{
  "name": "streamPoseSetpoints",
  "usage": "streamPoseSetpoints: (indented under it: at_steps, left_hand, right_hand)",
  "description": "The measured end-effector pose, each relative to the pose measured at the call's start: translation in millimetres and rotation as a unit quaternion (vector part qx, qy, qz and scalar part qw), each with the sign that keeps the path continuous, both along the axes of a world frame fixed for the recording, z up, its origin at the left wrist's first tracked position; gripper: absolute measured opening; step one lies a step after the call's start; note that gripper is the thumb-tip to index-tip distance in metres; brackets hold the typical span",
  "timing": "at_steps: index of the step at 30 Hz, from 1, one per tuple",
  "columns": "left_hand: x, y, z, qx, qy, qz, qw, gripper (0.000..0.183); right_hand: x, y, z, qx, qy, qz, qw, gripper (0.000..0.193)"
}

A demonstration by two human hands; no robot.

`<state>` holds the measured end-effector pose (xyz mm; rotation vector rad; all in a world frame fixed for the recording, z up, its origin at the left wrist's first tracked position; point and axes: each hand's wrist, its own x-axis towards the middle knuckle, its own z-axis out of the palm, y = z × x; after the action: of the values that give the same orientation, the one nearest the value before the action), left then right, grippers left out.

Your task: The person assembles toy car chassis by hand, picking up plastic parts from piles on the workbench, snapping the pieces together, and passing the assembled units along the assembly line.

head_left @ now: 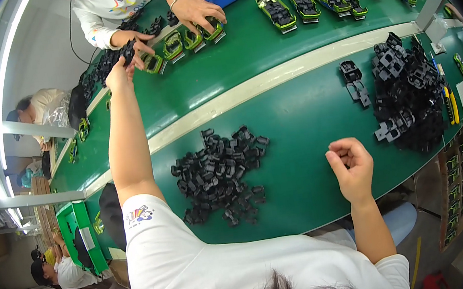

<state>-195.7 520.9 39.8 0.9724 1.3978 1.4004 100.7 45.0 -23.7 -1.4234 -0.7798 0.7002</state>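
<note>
Above the green surface (295, 142), the right hand (353, 165), fingers curled, any hold unclear, a heap of black parts (217, 168) to its left, farther out the left hand (120, 75), fingers pinching a black piece (127, 52) beside a co-worker's hand (136, 39).

**Held High, Heaped Low!**

Up now with a chunky black part (127, 52), in the left hand (118, 77), out beyond the worktop's (300, 136) far edge. Down to a loose heap of small black pieces (217, 169), tumbled every which way, left of centre, spilling toward the near edge. Across to a bigger, denser pile of blocky dark parts (403, 86), crowding the right end, nearest to the right hand (353, 169).
</note>
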Motion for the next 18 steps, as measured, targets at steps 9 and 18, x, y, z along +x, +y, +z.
streamPoseSetpoints:
  at_steps: [9,18]
  left_hand:
    - [-12,-4,-7,0.041,-0.036,-0.034,0.998,0.018]
    - [-8,2,-12,0.035,-0.023,-0.008,0.999,0.014]
  right_hand:
    - [-1,6,5,-0.039,-0.092,0.0,0.995,0.005]
    - [-4,11,4,-0.024,-0.12,-0.013,0.992,0.006]
